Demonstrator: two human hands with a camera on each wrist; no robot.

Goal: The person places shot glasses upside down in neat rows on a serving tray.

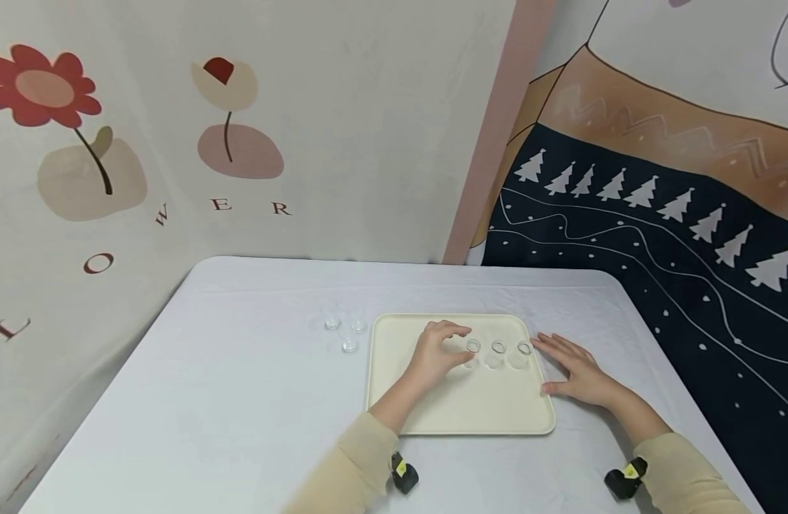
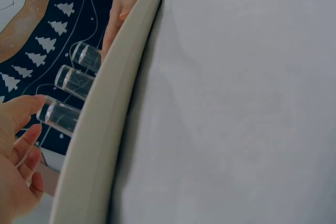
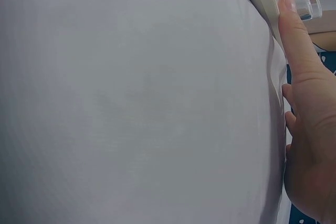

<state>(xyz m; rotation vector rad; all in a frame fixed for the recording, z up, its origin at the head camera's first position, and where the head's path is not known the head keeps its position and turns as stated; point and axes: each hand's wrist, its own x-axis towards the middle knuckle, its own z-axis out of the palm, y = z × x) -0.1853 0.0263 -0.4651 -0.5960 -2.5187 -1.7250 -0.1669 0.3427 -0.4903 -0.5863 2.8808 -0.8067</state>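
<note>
Three small clear glasses stand upright in a row on the cream tray [image 1: 458, 414]. My left hand [image 1: 430, 355] reaches over the tray to the leftmost glass [image 2: 62, 118], thumb and fingers spread apart on either side of its rim. In the left wrist view the thumb tip overlaps that rim. Beside it are the middle glass [image 1: 494, 360] and the right glass [image 1: 518, 360]. My right hand [image 1: 580, 375] lies at the tray's right edge with its fingers extended. Its thumb touches the tray rim, and its fingertips are close to the right glass.
Several more things share the white-covered table [image 1: 240, 400]: a group of three clear glasses [image 1: 350, 345] left of the tray, and a black wrist device [image 1: 405, 475] by each sleeve. A printed flower curtain [image 1: 368, 128] and a dark tree-patterned cloth [image 1: 625, 285] hang behind.
</note>
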